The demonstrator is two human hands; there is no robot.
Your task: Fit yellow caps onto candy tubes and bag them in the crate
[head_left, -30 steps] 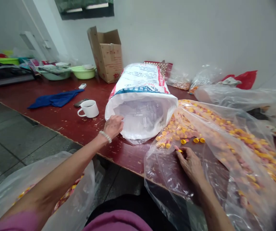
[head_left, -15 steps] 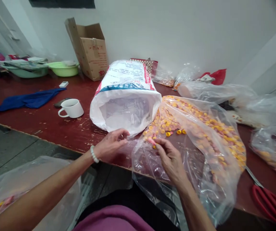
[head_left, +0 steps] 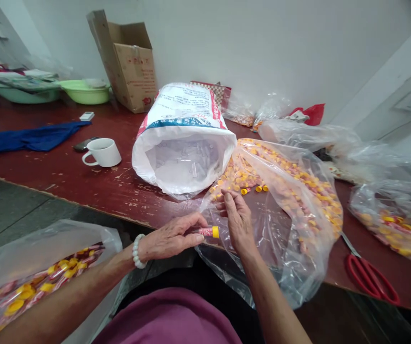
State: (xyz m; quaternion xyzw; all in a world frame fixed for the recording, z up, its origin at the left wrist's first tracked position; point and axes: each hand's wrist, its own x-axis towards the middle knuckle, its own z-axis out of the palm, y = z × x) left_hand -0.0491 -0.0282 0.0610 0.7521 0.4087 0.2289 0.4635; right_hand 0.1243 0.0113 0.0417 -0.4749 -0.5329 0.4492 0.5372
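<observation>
My left hand [head_left: 176, 235], with a white bead bracelet on its wrist, pinches a small clear tube [head_left: 205, 232] with a pink-and-white patterned insert and a yellow cap. The cap points right, towards my right hand [head_left: 237, 217], which is raised just beside it, fingers loosely bent and nothing visible in them. Behind my hands lies a white printed sack [head_left: 184, 119], its mouth facing me, with clear tubes [head_left: 194, 157] inside. Under and beyond my right hand spreads a clear plastic bag [head_left: 280, 272] with many yellow caps [head_left: 320, 191] with pink inserts.
Low at left, a plastic bag [head_left: 94, 234] holds capped tubes [head_left: 47, 286]. Red-handled scissors [head_left: 370, 277] lie at the table's right front edge. A white mug [head_left: 107, 153], blue cloth [head_left: 33, 137], green basin [head_left: 87, 93] and cardboard box [head_left: 135, 76] stand or lie left of the sack.
My right hand has let go of the capped pink insert and lifted slightly. The tube with its yellow cap now shows in my left hand, which has come nearer to me.
</observation>
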